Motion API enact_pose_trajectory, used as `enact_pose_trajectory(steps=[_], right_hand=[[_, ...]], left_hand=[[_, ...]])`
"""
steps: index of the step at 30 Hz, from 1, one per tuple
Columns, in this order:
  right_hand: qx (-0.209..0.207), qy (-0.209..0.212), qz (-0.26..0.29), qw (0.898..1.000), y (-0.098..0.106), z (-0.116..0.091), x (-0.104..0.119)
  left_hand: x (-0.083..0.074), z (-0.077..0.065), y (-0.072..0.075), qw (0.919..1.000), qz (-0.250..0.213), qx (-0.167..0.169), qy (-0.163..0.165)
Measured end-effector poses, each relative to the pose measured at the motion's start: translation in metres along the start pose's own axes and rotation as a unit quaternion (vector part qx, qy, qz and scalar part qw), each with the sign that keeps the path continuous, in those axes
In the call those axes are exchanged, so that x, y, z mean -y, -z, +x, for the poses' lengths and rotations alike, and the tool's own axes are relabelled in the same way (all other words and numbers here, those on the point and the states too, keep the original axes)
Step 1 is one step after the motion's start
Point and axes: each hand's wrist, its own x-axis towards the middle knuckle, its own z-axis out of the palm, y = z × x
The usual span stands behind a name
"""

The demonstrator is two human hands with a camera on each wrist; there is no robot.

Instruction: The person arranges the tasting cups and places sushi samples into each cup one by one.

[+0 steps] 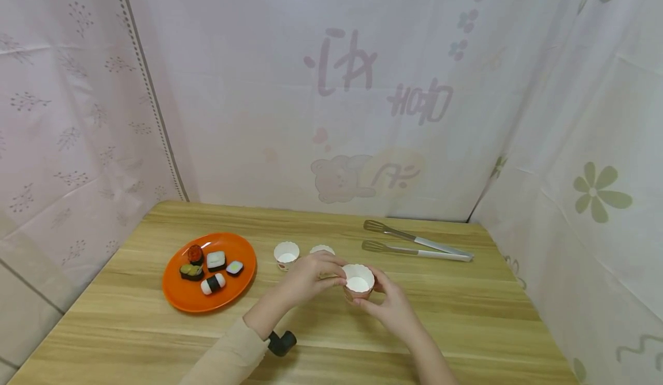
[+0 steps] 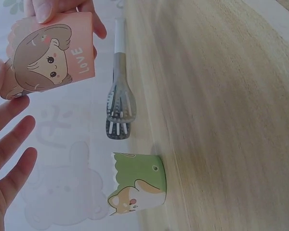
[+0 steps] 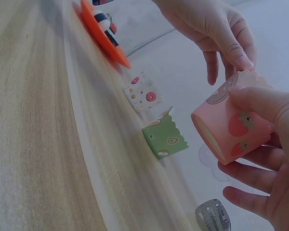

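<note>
Pinching the pink paper baking cup at its rim with the left hand, gripping its wall with the right hand, above the surface. Seemingly mid-positioning; probably needing steady, upright lowering near the green paper cup, then release.

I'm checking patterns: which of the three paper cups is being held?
The pink, scalloped, strawberry-printed paper cup, held by the left hand and right hand; the green paper cup and white paper cup stand on the wooden table.

free tabletop right, tongs beyond
</note>
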Motion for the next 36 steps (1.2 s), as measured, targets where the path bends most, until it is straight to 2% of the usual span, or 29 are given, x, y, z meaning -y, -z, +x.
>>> enact_pose_trajectory(steps=[12, 20, 36], right_hand=[[0.002, -0.004, -0.004, 1.0, 0.0012, -0.0008, 0.0006], [0.005, -0.003, 0.003, 1.0, 0.0018, -0.0008, 0.0013], [0.003, -0.002, -0.006, 1.0, 0.002, -0.0029, 0.0005]], left_hand=[[-0.0005, 0.0022, 0.0008, 0.9999, -0.011, 0.0, 0.001], [-0.0013, 0.0024, 0.0011, 0.9997, -0.014, -0.014, -0.016], [-0.0022, 0.0022, 0.0001, 0.9993, -0.029, -0.019, -0.011]])
